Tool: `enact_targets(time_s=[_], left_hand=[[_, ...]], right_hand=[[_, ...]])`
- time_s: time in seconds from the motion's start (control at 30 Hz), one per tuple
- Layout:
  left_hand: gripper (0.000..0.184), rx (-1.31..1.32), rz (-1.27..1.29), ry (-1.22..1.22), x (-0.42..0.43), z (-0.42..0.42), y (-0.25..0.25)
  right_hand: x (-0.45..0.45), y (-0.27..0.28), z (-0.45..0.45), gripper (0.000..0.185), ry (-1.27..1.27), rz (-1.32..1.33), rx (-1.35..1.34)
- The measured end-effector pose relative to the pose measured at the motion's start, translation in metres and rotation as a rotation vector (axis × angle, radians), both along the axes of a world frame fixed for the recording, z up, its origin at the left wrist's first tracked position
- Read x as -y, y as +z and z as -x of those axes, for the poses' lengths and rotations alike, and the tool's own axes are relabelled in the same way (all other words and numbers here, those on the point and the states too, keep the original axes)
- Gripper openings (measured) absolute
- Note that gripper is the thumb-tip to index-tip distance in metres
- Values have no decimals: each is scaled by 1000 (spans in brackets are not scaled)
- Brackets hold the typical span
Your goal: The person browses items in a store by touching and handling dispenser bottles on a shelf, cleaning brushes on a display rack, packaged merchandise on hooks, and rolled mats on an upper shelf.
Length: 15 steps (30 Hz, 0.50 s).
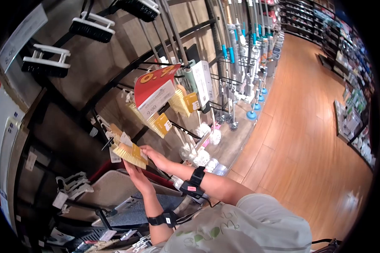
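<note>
A scrub brush (129, 156) with pale bristles, a wooden back and a yellow card label is between my two hands, in front of the rack at lower left. My left hand (136, 173) grips it from below, its fingers partly hidden behind the bristles. At its right end, my right hand (154, 157) has its fingers closed on the side with the yellow label. A black hook end (108, 144) is close to the brush's left end; whether the brush still hangs from it I cannot tell.
More yellow-labelled brushes (182, 103) hang above, beside a red price sign (155, 86). Black-bristled brushes (92, 28) hang at upper left. Long-handled mops and plungers (252, 114) line the rack toward the aisle. Mats (118, 187) are below. The wooden floor (283, 139) stretches right toward shelves (350, 122).
</note>
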<state>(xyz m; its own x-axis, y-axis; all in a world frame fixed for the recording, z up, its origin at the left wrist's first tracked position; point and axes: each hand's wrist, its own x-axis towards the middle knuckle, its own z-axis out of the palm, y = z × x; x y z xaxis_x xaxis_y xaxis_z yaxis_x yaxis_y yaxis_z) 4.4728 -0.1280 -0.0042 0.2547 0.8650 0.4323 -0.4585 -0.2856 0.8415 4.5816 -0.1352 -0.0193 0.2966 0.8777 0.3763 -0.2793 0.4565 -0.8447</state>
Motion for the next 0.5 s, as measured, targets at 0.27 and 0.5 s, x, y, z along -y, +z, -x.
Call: enact_targets(time_s=[0.27,0.5], left_hand=[[69,-104,183,-52,34,5,-41],[59,-236,387,-203,98,-27,-45]], right_hand=[[40,-33,-10,49,179,311,-163],[121,-25,-80,46,438,433,59]])
